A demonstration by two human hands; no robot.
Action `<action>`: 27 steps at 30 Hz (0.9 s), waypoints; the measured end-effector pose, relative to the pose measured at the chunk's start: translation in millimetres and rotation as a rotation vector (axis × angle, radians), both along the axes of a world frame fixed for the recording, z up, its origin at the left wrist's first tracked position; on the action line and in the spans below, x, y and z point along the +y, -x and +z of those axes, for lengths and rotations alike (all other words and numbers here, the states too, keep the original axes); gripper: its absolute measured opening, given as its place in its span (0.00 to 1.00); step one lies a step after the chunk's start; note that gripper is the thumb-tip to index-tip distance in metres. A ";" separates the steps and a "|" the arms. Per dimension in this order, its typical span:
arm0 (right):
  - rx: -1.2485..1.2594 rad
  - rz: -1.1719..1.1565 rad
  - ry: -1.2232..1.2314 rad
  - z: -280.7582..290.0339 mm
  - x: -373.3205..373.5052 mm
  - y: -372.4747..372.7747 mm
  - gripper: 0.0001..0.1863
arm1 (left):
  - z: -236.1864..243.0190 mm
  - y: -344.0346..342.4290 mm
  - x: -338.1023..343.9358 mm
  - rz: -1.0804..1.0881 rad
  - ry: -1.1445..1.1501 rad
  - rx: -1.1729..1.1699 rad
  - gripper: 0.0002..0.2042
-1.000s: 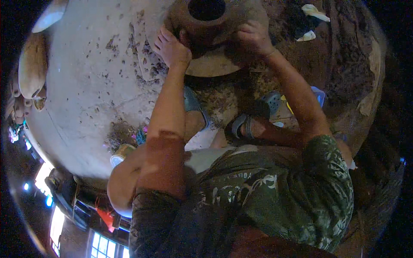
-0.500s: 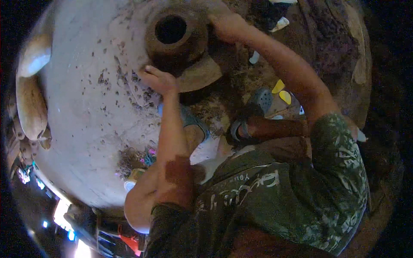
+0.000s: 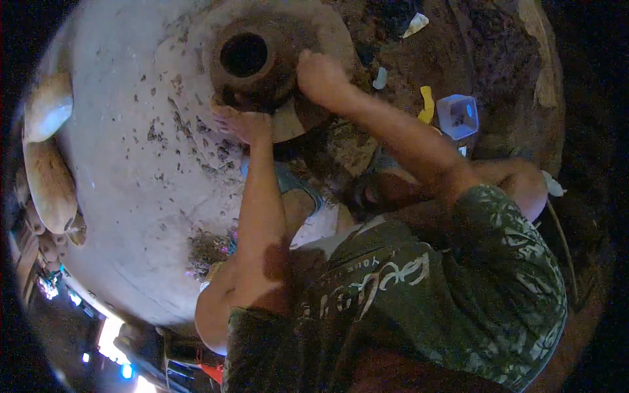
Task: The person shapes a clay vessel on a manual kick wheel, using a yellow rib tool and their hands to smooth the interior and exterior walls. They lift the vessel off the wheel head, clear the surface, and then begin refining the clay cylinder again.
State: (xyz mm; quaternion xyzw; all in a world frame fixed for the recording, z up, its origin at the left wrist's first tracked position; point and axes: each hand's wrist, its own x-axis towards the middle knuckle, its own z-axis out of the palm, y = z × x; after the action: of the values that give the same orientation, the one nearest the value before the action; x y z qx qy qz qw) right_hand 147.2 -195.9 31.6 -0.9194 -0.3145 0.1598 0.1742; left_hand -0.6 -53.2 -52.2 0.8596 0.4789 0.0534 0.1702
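A brown round clay pot (image 3: 278, 78) with a dark, wide mouth stands on a pale flat disc (image 3: 286, 124) at the top of the head view. Against the pot's near left side lies my left hand (image 3: 244, 124), its fingers extended and close together by the base. My right hand (image 3: 321, 78) is at the pot's right wall with its fingers curled in. Whatever those fingers may hold is hidden. Dark shade covers the lower side of the pot, so where it meets the disc is unclear.
Right of my right forearm are a clear plastic tub (image 3: 457, 116), a yellow strip (image 3: 427, 105) and a small pale piece (image 3: 380, 78). Long tan gourd-like objects (image 3: 51, 187) line the left edge. A dry clump (image 3: 208, 249) lies beside my left arm.
My right hand has come nearer along the pot's right side, and its arm is lower. The left hand stays at the pot's base. The plastic tub now shows, and the view has shifted slightly.
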 end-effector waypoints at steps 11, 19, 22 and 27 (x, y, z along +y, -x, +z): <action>0.371 0.250 -0.015 27.0 -12.1 38.0 0.16 | -14.6 7.6 6.4 -0.058 -0.180 0.017 0.46; 0.369 -0.163 -0.284 29.7 -31.2 -62.5 0.27 | 33.9 -6.1 30.9 0.045 -0.012 -0.314 0.41; 0.288 -0.163 -0.286 10.2 -18.4 -79.5 0.22 | 17.2 0.0 44.0 0.069 -0.019 -0.206 0.43; 0.279 -0.049 -0.347 -2.0 -1.1 -97.3 0.23 | 38.3 -1.8 15.7 -0.005 -0.002 0.002 0.51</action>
State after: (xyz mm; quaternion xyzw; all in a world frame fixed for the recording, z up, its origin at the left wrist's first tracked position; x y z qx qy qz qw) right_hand 244.5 -197.1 29.6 -0.8519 -0.2878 0.2248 0.3753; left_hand 1.2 -37.5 -13.9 0.8610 0.4768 0.0525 0.1690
